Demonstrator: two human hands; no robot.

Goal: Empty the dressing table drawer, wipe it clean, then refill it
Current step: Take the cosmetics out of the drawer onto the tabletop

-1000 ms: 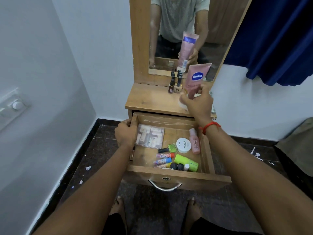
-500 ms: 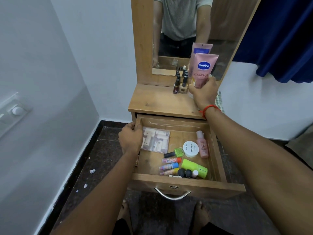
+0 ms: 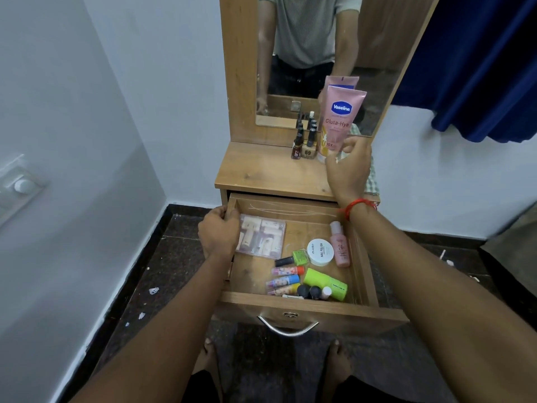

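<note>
The drawer (image 3: 316, 312) is a shallow open box of grained, honey-coloured wood with a curved metal handle (image 3: 287, 327) on its near face and pale scratches on its far wall. Inside lie a clear plastic pouch (image 3: 263, 237) of beige sample tubes, a round white jar (image 3: 320, 252) printed "nail polish", a slim pink bottle (image 3: 339, 246), a small green polish bottle (image 3: 298, 257), a lime-green cylinder (image 3: 326, 283) on its side, three bright sticks (image 3: 284, 279) side by side and a few dark round caps (image 3: 308, 291). The left hand (image 3: 219, 234) grips the drawer's left wall near its far corner, fingers curled over the rim, just beside the pouch. The right hand (image 3: 348, 167), a red thread (image 3: 359, 205) at its wrist, is up at the desk (image 3: 267, 173) beyond the drawer, fingers loosely curled at the foot of a glossy pink Vaseline tube (image 3: 343, 117) standing upright; I cannot tell whether they pinch it. Left of the tube stand small nail polish bottles (image 3: 303, 144) against the wood-framed mirror (image 3: 308, 39). A checked cloth (image 3: 373, 181) shows at the desk's right edge. White walls, a wall switch (image 3: 20, 184) on the left, a blue curtain (image 3: 479, 68) on the right and a dark speckled floor (image 3: 174, 257) surround it.
</note>
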